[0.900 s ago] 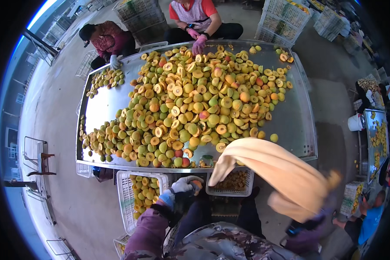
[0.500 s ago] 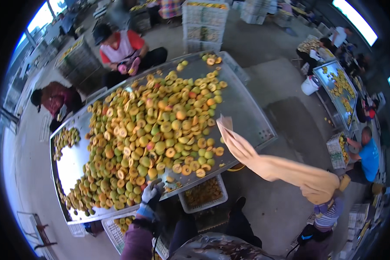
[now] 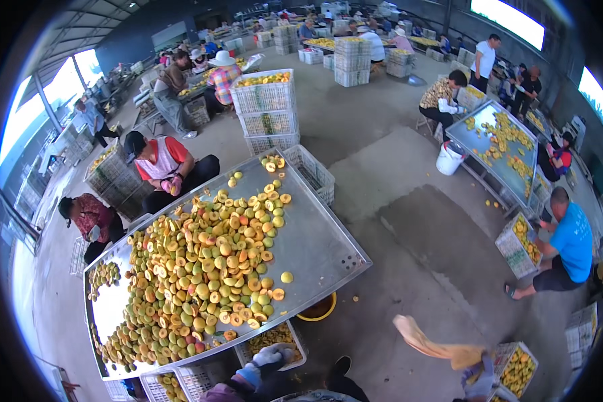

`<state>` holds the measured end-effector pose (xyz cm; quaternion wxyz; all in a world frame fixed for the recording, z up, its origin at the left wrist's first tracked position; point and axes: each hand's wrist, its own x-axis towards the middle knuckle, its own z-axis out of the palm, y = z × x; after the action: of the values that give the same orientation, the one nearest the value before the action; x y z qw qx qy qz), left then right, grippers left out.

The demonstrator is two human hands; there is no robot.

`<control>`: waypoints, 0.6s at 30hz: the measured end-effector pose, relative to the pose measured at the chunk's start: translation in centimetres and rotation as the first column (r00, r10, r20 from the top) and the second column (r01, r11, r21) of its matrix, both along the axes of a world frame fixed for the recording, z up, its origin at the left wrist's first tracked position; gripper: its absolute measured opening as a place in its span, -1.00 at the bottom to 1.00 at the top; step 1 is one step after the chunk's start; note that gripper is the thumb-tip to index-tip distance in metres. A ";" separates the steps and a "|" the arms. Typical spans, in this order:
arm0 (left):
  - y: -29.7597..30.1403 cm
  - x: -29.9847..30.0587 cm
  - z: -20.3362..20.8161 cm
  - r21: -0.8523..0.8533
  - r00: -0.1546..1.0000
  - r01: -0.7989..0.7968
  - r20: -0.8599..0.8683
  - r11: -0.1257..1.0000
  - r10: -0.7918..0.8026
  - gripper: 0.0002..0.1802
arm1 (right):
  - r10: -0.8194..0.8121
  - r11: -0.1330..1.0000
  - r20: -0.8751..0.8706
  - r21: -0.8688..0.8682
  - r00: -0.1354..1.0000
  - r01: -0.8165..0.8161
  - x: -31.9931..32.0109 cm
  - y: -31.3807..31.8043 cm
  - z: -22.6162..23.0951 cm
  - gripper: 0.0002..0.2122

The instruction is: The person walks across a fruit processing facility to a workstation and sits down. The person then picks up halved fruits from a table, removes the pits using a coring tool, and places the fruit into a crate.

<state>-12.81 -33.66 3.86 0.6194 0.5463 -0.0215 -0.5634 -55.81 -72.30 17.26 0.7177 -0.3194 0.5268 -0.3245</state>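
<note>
From my right hand (image 3: pixel 479 378), at the lower right, trails a long limp tan piece (image 3: pixel 442 348) that looks like a glove or folded cloth. The fingers are closed round its near end, and its far end points left over the floor. My left hand (image 3: pixel 273 355), in a grey-white glove, is in front of the table's near edge, above a white crate of fruit (image 3: pixel 293 338). Its fingers are too smeared to read. A large heap of halved yellow-green fruit (image 3: pixel 208 261) covers much of the metal table (image 3: pixel 315 248).
Two people (image 3: pixel 167 167) sit along the table's far left side. Stacked white crates (image 3: pixel 266 110) stand behind it, and a yellow-rimmed bucket (image 3: pixel 318 309) is by its near edge. At right, a person in blue (image 3: pixel 569 241) crouches beside a fruit crate (image 3: pixel 519 244).
The view has tilted up, showing more of the hall. My right hand and the tan piece have dropped away from the table. My left hand has come off the table edge.
</note>
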 end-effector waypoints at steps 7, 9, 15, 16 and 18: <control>-14.0 -2.2 2.8 0.212 0.846 0.365 0.331 0.907 -0.417 -0.59 | -0.555 0.832 -0.117 -0.103 0.824 0.545 -11.6 -3.0 6.3 -0.77; -14.4 -1.4 -2.6 0.074 0.882 0.379 0.273 0.922 -0.384 -0.59 | -0.682 0.725 -0.080 -0.206 0.727 0.657 -14.3 -3.7 7.8 -0.80; -21.3 -2.2 -2.6 0.171 0.728 0.475 0.474 0.863 -0.495 -0.54 | -0.570 0.729 0.136 -0.372 0.811 0.575 -26.8 -8.9 6.2 -0.80; -22.5 -2.8 -2.5 0.167 0.700 0.521 0.478 0.837 -0.531 -0.54 | -0.625 0.675 0.178 -0.364 0.760 0.641 -28.6 -10.3 4.9 -0.79; -23.8 -4.2 -1.4 -0.266 0.905 0.391 0.288 0.881 -0.315 -0.59 | -0.690 0.657 0.135 -0.297 0.712 0.693 -30.4 -11.4 3.5 -0.80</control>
<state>-17.01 -57.46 2.42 0.5782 0.4892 -0.2851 -0.5874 -86.26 -83.73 20.71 0.4800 -0.2076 0.5436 -0.6565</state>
